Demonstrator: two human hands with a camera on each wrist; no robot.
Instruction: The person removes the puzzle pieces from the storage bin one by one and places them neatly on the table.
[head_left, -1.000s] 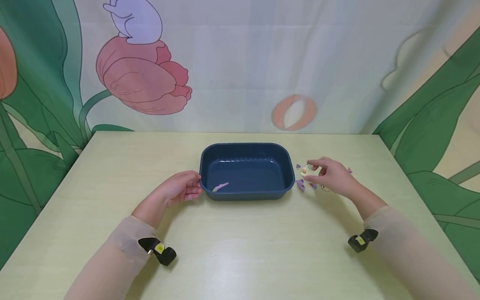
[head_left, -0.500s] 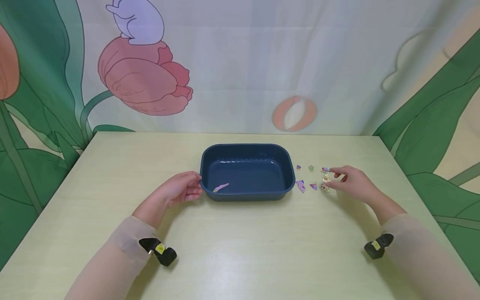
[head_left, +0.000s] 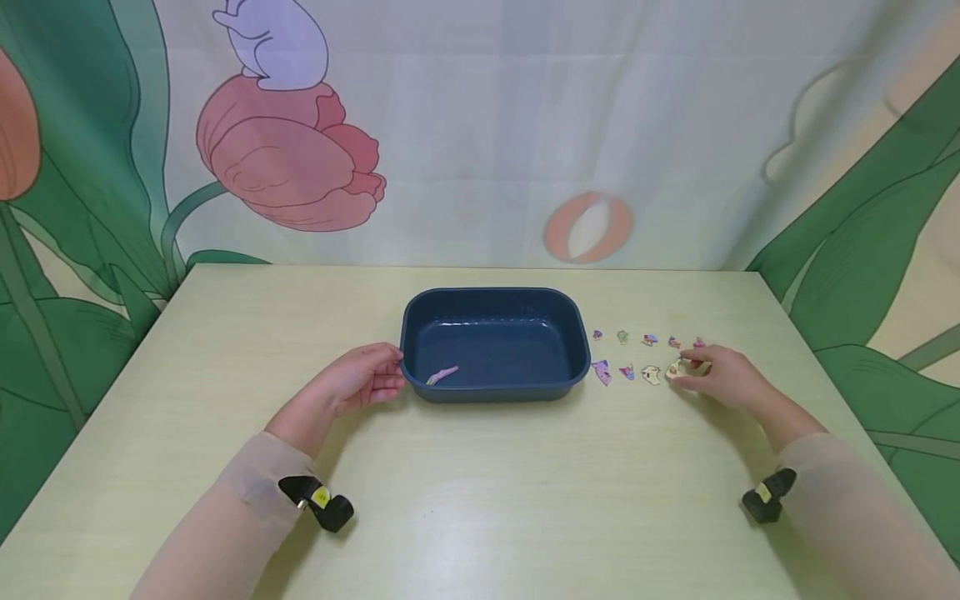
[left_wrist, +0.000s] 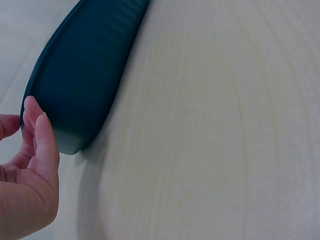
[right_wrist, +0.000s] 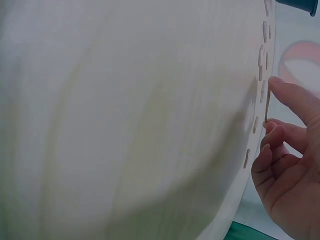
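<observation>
My left hand (head_left: pixel 363 379) holds the left rim of a dark blue plastic tub (head_left: pixel 495 392), thumb and fingers at its edge; the left wrist view shows fingers against the tub's wall (left_wrist: pixel 75 80). Inside, near the front left, lies one slim lilac piece (head_left: pixel 442 375). My right hand (head_left: pixel 716 375) pinches a small flat cream cut-out piece (head_left: pixel 674 369) between thumb and forefinger. Edge-on in the right wrist view, that cream piece (right_wrist: pixel 267 102) looks thin. Whether it touches the table I cannot tell.
Several small printed cut-outs lie in two rows right of the tub, among them a purple piece (head_left: pixel 602 372), a green piece (head_left: pixel 622 337) and another cream piece (head_left: pixel 651 375). A patterned curtain (head_left: pixel 465 150) hangs behind the pale wooden table (head_left: pixel 480 500).
My right hand has moved rightward from beside the tub, carrying the cream piece to the front row and uncovering several cut-outs. My left hand stays at the tub's rim.
</observation>
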